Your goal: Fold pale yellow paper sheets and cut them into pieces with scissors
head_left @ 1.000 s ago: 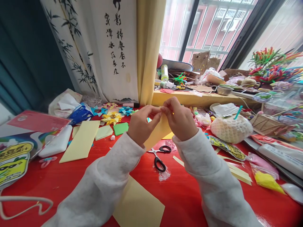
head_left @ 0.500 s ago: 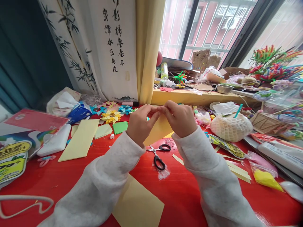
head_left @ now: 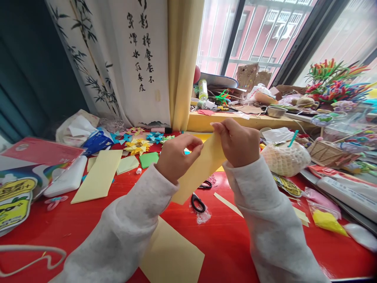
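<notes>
- Red glossy table [head_left: 229, 236] under a window; cluttered, craft scraps throughout.
- Left hand [head_left: 173, 157]: thumb and forefinger pinched shut on the upper left edge of a pale yellow paper strip [head_left: 200, 169].
- Right hand [head_left: 240, 143]: fingers closed on the strip's top right corner, held higher than the left.
- Strip held in the air above the table, tilted, lower end hanging directly over the scissors [head_left: 198, 200]; covers the blades and part of one handle.
- Progress, judged: strip cut to a long rectangle and looks flat, with no crease to be seen; folding judged barely started, most shaping left.
- Finished-looking folded stars [head_left: 138, 145], yellow and blue, lying far-left of the scissors, near the curtain.
- Further yellow sheets: one flat rectangle [head_left: 98, 175] left of the scissors, one larger sheet [head_left: 173, 255] just nearer than the scissors, partly under the left sleeve.
- Thin offcut strips [head_left: 228, 200] right of the scissors.
- Materials: matte thin paper, sharp straight edges; scissors with black plastic loops; white foam-net wrapped round object [head_left: 284, 159] far-right of the scissors; sleeves of fuzzy pale knit.
</notes>
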A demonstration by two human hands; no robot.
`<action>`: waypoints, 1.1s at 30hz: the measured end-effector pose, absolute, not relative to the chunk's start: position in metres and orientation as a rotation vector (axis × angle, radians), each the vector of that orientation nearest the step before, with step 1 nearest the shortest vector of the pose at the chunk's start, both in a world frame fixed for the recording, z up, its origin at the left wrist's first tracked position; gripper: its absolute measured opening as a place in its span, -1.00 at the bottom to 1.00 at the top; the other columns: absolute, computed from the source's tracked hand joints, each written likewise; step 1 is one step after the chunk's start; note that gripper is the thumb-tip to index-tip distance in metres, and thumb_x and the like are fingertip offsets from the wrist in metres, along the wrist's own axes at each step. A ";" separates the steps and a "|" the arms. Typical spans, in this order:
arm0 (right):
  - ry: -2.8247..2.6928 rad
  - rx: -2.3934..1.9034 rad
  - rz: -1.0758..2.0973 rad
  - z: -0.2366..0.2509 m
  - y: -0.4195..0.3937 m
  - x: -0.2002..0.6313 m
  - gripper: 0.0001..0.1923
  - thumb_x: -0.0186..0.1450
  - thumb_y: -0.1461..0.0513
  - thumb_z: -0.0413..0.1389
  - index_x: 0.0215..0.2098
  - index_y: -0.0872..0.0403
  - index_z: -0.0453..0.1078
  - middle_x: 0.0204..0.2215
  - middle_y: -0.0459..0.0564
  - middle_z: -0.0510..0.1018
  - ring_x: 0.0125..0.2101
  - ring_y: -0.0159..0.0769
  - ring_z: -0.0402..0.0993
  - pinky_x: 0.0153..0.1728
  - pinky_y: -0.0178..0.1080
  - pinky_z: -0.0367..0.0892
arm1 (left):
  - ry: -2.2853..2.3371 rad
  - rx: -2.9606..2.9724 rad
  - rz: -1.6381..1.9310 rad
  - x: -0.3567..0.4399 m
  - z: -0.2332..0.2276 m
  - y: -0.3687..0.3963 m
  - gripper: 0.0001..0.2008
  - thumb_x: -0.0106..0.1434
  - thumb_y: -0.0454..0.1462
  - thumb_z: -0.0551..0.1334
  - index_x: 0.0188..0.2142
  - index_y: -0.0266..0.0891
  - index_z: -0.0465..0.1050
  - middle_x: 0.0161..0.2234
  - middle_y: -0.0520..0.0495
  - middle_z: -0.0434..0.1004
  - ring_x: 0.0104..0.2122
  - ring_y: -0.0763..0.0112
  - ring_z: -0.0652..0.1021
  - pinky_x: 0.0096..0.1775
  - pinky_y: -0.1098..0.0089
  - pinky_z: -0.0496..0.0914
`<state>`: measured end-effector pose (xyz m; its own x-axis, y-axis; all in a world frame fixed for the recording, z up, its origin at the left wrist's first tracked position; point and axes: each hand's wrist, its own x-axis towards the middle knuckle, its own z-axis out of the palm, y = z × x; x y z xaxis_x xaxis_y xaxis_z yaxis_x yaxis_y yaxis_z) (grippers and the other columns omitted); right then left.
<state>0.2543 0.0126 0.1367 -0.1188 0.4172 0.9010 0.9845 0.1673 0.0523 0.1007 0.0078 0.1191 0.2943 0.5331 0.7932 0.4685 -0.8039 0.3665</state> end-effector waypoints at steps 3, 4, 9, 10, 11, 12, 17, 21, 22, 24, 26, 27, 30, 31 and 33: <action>-1.611 -1.355 -0.937 0.140 0.011 0.261 -0.59 0.25 0.04 -0.15 -0.59 0.10 0.30 -0.80 -0.13 0.24 -0.73 -0.46 0.14 -0.65 -0.37 -0.07 | 0.959 2.512 1.519 0.098 0.120 0.009 -0.93 0.08 -0.35 0.13 -0.47 -0.27 0.38 -0.49 0.00 0.47 -0.49 0.51 0.43 -0.41 0.50 0.30; -1.597 -1.348 -0.945 0.141 0.011 0.264 -0.59 0.24 0.05 -0.15 -0.59 0.10 0.30 -0.81 -0.13 0.23 -0.73 -0.46 0.14 -0.65 -0.37 -0.07 | 0.955 2.526 1.514 0.098 0.120 0.010 -0.93 0.08 -0.35 0.13 -0.47 -0.26 0.38 -0.49 0.00 0.47 -0.48 0.51 0.43 -0.41 0.50 0.30; -1.500 -1.349 -0.991 0.149 0.010 0.279 -0.59 0.24 0.05 -0.15 -0.57 0.10 0.33 -0.81 -0.14 0.20 -0.73 -0.46 0.11 -0.66 -0.35 -0.05 | 0.896 2.638 1.549 0.093 0.118 0.016 -0.92 0.08 -0.36 0.11 -0.48 -0.25 0.37 -0.49 0.00 0.46 -0.47 0.49 0.43 -0.40 0.48 0.30; -1.486 -1.362 -0.996 0.151 0.009 0.283 -0.58 0.25 0.05 -0.16 -0.57 0.10 0.34 -0.80 -0.13 0.20 -0.73 -0.46 0.10 -0.65 -0.35 -0.05 | 0.885 2.670 1.552 0.092 0.118 0.017 -0.91 0.09 -0.37 0.10 -0.48 -0.25 0.36 -0.50 -0.01 0.46 -0.47 0.49 0.43 -0.39 0.47 0.31; -1.471 -1.375 -1.000 0.153 0.009 0.287 -0.57 0.25 0.05 -0.16 -0.57 0.10 0.34 -0.80 -0.12 0.21 -0.73 -0.46 0.10 -0.65 -0.34 -0.04 | 0.879 2.704 1.551 0.091 0.118 0.018 -0.90 0.09 -0.37 0.09 -0.48 -0.25 0.36 -0.50 -0.01 0.46 -0.47 0.49 0.43 -0.38 0.47 0.31; -1.465 -1.381 -1.000 0.155 0.008 0.291 -0.57 0.24 0.04 -0.17 -0.57 0.11 0.34 -0.79 -0.11 0.22 -0.73 -0.46 0.10 -0.65 -0.33 -0.03 | 0.877 2.738 1.547 0.090 0.118 0.020 -0.90 0.09 -0.37 0.09 -0.48 -0.25 0.36 -0.51 -0.01 0.45 -0.47 0.48 0.43 -0.38 0.46 0.31; -1.413 -1.397 -1.034 0.162 0.006 0.310 -0.54 0.24 0.01 -0.18 -0.61 0.11 0.33 -0.80 -0.11 0.19 -0.75 -0.49 0.00 -0.66 -0.33 -0.05 | 0.914 2.863 1.561 0.081 0.120 0.026 -0.89 0.10 -0.36 0.08 -0.46 -0.26 0.37 -0.50 -0.04 0.45 -0.42 0.42 0.43 -0.32 0.42 0.31; -1.308 -1.418 -1.146 0.165 0.009 0.324 -0.50 0.24 0.00 -0.21 -0.63 0.11 0.31 -0.82 -0.10 0.18 -0.75 -0.50 -0.05 -0.68 -0.33 -0.09 | 0.949 2.926 1.523 0.072 0.122 0.030 -0.88 0.10 -0.36 0.07 -0.46 -0.26 0.37 -0.49 -0.05 0.46 -0.41 0.41 0.43 -0.32 0.42 0.31; -1.276 -1.422 -1.164 0.165 0.010 0.327 -0.51 0.23 0.00 -0.21 -0.62 0.11 0.32 -0.82 -0.10 0.19 -0.75 -0.50 -0.05 -0.68 -0.32 -0.09 | 0.966 2.941 1.513 0.069 0.122 0.032 -0.88 0.10 -0.35 0.07 -0.46 -0.25 0.37 -0.49 -0.05 0.47 -0.41 0.40 0.43 -0.32 0.42 0.31; -1.232 -1.431 -1.172 0.166 0.011 0.332 -0.51 0.23 0.00 -0.20 -0.61 0.11 0.34 -0.81 -0.08 0.22 -0.75 -0.49 -0.05 -0.67 -0.32 -0.08 | 1.009 2.976 1.487 0.064 0.123 0.034 -0.87 0.11 -0.35 0.06 -0.46 -0.24 0.36 -0.47 -0.05 0.47 -0.40 0.39 0.43 -0.32 0.41 0.30; -1.222 -1.433 -1.160 0.166 0.011 0.334 -0.48 0.23 -0.02 -0.22 -0.59 0.11 0.36 -0.79 -0.05 0.25 -0.75 -0.48 -0.03 -0.66 -0.30 -0.07 | 1.050 3.016 1.458 0.059 0.123 0.038 -0.87 0.12 -0.34 0.05 -0.45 -0.22 0.35 -0.44 -0.05 0.47 -0.39 0.38 0.43 -0.31 0.41 0.30; -1.224 -1.438 -1.155 0.166 0.012 0.334 -0.46 0.23 -0.03 -0.24 -0.59 0.11 0.37 -0.79 -0.04 0.26 -0.75 -0.48 -0.02 -0.66 -0.30 -0.08 | 1.068 3.037 1.443 0.057 0.123 0.041 -0.87 0.12 -0.34 0.04 -0.45 -0.22 0.35 -0.43 -0.05 0.47 -0.38 0.38 0.43 -0.31 0.41 0.29; -1.282 -1.493 -1.145 0.162 0.012 0.326 -0.44 0.23 -0.05 -0.26 -0.56 0.11 0.38 -0.79 -0.03 0.26 -0.75 -0.47 0.00 -0.66 -0.30 -0.10 | 1.131 3.092 1.359 0.045 0.120 0.052 -0.88 0.10 -0.33 0.04 -0.46 -0.18 0.33 -0.45 -0.04 0.45 -0.38 0.37 0.42 -0.32 0.41 0.28; -1.304 -1.519 -1.134 0.161 0.013 0.323 -0.46 0.24 -0.04 -0.24 -0.54 0.11 0.39 -0.79 -0.04 0.26 -0.75 -0.47 0.02 -0.65 -0.30 -0.10 | 1.161 3.107 1.305 0.039 0.119 0.058 -0.89 0.10 -0.32 0.04 -0.46 -0.17 0.33 -0.46 -0.03 0.44 -0.39 0.37 0.41 -0.33 0.42 0.27; -1.356 -1.554 -1.099 0.158 0.014 0.316 -0.49 0.24 -0.02 -0.21 -0.52 0.12 0.39 -0.79 -0.04 0.27 -0.74 -0.47 0.05 -0.65 -0.31 -0.10 | 1.253 3.131 1.153 0.025 0.114 0.069 -0.88 0.08 -0.30 0.04 -0.49 -0.15 0.33 -0.48 -0.02 0.42 -0.41 0.36 0.41 -0.35 0.41 0.26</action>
<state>0.3156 0.0137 0.1579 0.0556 0.3149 0.9475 0.9922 -0.1235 -0.0172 0.0248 0.0691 0.1141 0.5635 0.4576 0.6878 0.7233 -0.6756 -0.1431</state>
